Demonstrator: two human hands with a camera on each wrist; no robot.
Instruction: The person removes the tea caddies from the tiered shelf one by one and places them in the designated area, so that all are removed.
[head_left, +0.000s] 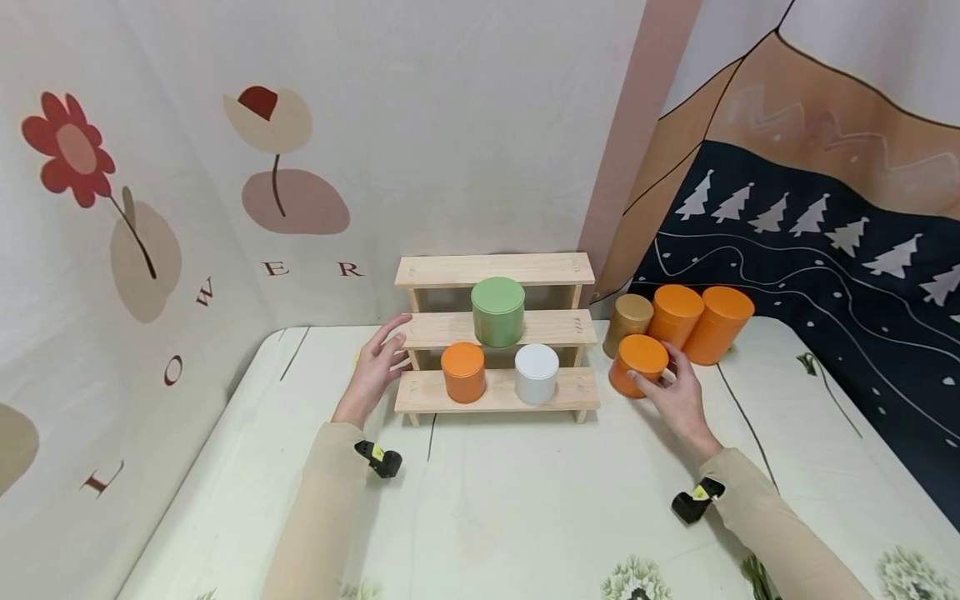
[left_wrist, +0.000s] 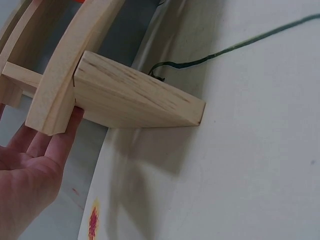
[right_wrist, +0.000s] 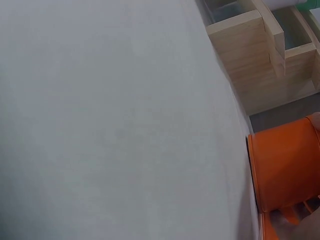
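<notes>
A three-tier wooden shelf (head_left: 495, 331) stands at the back middle. My left hand (head_left: 375, 367) is at its left end, fingers extended and touching the end of a plank, also seen in the left wrist view. On the middle tier sits a green canister (head_left: 498, 312); the bottom tier bears a small orange canister (head_left: 463, 372) and a white canister (head_left: 536, 374). To the right of the shelf, my right hand (head_left: 681, 408) holds a short orange canister (head_left: 636, 371) between thumb and fingers. In the right wrist view this orange canister (right_wrist: 285, 165) is cut off by the frame edge.
Behind the held canister stand a gold canister (head_left: 628, 321) and two taller orange canisters (head_left: 675, 315), close together. A pale patterned cloth (head_left: 510, 500) covers the table. Printed fabric (head_left: 465, 125) hangs behind and at the sides.
</notes>
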